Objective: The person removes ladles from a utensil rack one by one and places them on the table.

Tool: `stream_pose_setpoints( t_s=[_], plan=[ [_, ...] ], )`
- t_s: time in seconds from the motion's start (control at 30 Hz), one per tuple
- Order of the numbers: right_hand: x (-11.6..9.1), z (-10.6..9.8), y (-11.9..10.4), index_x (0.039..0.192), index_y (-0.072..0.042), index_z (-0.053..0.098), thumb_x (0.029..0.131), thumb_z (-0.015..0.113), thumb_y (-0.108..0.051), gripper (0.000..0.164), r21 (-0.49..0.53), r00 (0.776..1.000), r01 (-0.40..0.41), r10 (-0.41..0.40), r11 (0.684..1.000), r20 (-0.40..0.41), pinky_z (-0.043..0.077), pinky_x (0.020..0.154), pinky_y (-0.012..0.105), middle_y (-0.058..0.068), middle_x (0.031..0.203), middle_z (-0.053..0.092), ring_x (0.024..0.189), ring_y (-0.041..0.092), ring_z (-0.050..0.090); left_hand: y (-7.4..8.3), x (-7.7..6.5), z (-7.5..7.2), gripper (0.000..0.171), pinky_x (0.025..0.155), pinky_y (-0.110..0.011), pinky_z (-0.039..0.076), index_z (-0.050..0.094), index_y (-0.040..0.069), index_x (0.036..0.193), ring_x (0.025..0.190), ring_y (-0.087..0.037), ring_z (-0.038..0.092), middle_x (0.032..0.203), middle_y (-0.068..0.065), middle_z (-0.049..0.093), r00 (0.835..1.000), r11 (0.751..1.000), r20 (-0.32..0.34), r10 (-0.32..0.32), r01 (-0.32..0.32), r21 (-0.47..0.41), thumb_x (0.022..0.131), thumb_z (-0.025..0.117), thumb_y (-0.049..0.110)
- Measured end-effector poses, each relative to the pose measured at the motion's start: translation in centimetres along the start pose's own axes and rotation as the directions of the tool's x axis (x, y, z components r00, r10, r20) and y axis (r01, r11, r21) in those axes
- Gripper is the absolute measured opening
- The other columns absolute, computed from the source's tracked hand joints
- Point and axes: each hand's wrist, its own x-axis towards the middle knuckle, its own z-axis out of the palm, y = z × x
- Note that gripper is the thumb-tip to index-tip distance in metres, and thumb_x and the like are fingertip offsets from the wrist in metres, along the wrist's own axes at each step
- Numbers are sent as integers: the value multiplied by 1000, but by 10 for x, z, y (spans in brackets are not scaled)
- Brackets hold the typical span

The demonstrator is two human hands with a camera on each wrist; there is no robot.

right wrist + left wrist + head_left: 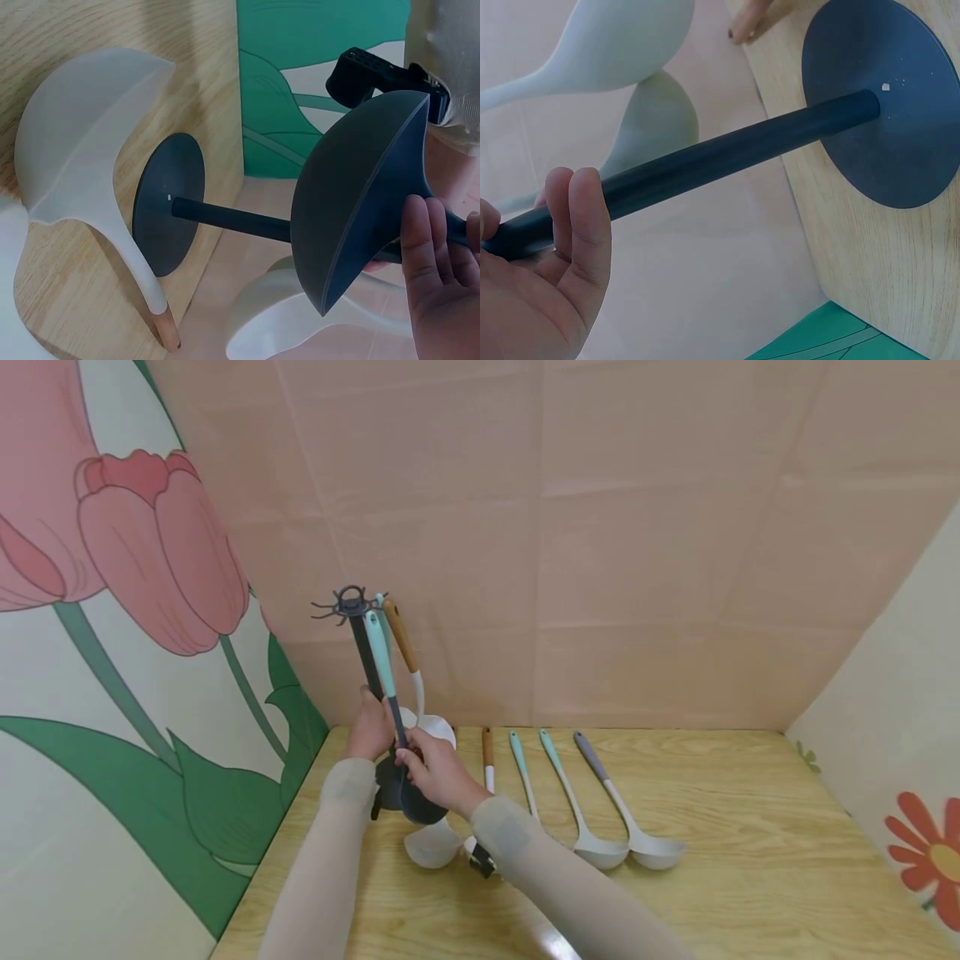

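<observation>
My left hand grips the black pole of a utensil stand, its fingers curled round it. A ring of hooks tops the stand, and its round base stands on the wood surface. In my right hand is a dark grey ladle, held by the neck just above the bowl. Its teal handle points up beside the hooks; whether it hangs on one I cannot tell. Behind it, a white ladle with a brown handle and another with a teal handle are up at the hooks.
Several white ladles lie in a row on the wooden table, among them a brown-handled, a teal-handled and a grey-purple-handled one. A peach-coloured sheet covers the back; a flower-painted wall rises at left.
</observation>
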Motion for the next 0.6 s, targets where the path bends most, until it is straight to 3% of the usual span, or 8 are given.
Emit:
stream_pose_setpoints(
  t_s=[0.6],
  plan=[
    [-2, -1, -1, 105, -8, 55, 99, 47, -18, 15, 24, 1000, 12, -12, 1000, 3, 50, 59, 20, 9, 89, 65, 65, 14, 61, -1, 1, 0, 55, 67, -41, 49, 14, -4, 140, 80, -32, 62, 95, -23, 60, 1000, 1000, 12, 0, 0, 5, 102, 27, 33]
  ],
)
